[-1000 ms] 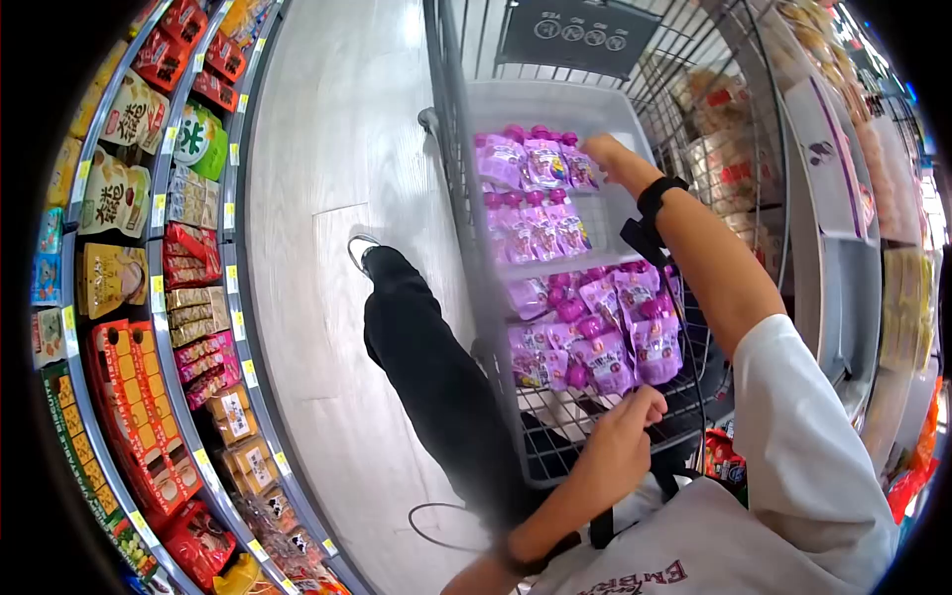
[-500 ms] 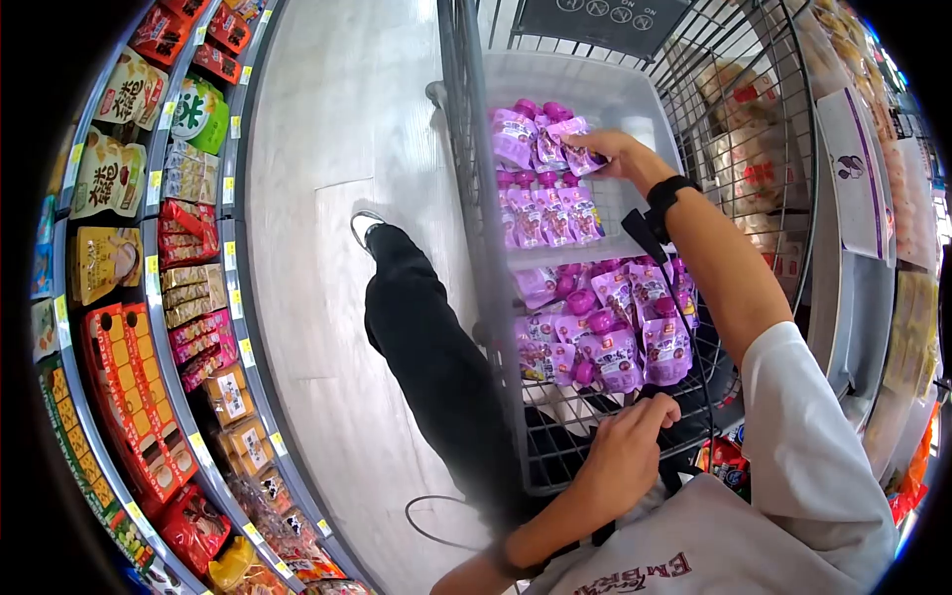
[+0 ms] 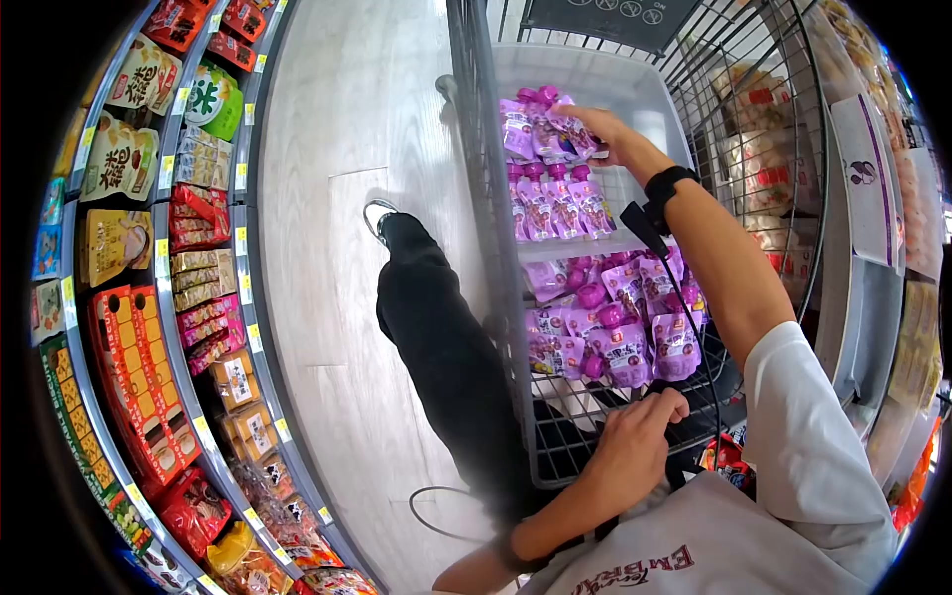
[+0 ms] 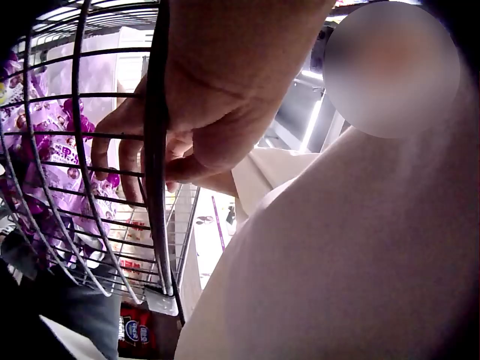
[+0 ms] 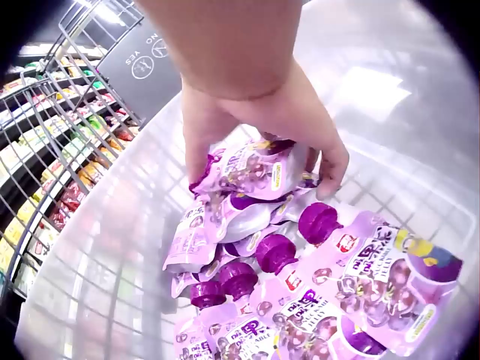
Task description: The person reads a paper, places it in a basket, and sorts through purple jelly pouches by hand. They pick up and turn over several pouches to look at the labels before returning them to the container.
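Observation:
Inside the translucent plastic bin [image 3: 635, 69], my right hand [image 3: 615, 134] grips a purple jelly pouch [image 5: 251, 171] between thumb and fingers, at the right end of the back row. Ahead of it lies a second row of jelly pouches [image 3: 565, 206], purple caps lined up. More jelly pouches [image 3: 625, 357] are heaped loosely in the shopping cart [image 3: 534, 436], nearer my body. My left hand [image 3: 635, 441] rests at the cart's near rim, holding nothing from the pile; through the wires in the left wrist view its fingers [image 4: 112, 142] hang loosely bent.
Snack shelves [image 3: 183, 297] run along the left of the aisle floor [image 3: 327, 248]. On the right stand more packaged goods [image 3: 759, 129] and a white carton [image 3: 863, 178]. A black cable [image 3: 694, 327] trails from my right wrist across the cart.
My right hand has moved left from the bin's right side to the back row and gripped a pouch there. The left hand stays at the near rim.

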`<state>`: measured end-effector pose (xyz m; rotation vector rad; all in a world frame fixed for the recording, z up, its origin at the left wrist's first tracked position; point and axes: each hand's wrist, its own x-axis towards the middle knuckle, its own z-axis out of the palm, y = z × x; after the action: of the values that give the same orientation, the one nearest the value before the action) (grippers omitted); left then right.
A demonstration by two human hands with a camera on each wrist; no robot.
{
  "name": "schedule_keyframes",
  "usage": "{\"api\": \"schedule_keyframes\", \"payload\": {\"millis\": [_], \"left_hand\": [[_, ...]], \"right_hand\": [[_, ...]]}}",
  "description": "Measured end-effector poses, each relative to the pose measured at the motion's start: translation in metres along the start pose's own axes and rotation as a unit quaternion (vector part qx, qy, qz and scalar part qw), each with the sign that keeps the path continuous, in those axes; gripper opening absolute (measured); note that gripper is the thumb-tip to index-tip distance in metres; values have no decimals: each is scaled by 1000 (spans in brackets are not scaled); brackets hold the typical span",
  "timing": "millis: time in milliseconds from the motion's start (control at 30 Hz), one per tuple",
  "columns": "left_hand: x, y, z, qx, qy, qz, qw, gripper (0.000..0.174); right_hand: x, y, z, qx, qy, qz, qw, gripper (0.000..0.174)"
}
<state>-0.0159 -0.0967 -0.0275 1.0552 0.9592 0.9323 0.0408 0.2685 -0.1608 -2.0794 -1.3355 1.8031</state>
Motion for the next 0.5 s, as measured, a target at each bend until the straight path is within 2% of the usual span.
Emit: {"api": "schedule_keyframes", "payload": {"millis": [133, 267, 333, 433, 500], "left_hand": [[0, 1, -3, -6, -5, -4, 1000, 33], [0, 2, -4, -11, 0, 2, 1000, 32], [0, 1, -3, -4, -1, 1, 1000, 31], [0, 2, -5, 6, 4, 12, 1000, 30], [0, 1, -4, 2, 5, 8, 1000, 30]], "right_hand": [[15, 4, 3, -19, 47, 27, 998, 63], [21, 13, 7, -23, 87, 51, 995, 59], [47, 23, 2, 51, -31, 39, 997, 53], [55, 20, 5, 65, -49, 2, 997, 47], [49, 19, 5, 36, -30, -21, 999, 48]]}}
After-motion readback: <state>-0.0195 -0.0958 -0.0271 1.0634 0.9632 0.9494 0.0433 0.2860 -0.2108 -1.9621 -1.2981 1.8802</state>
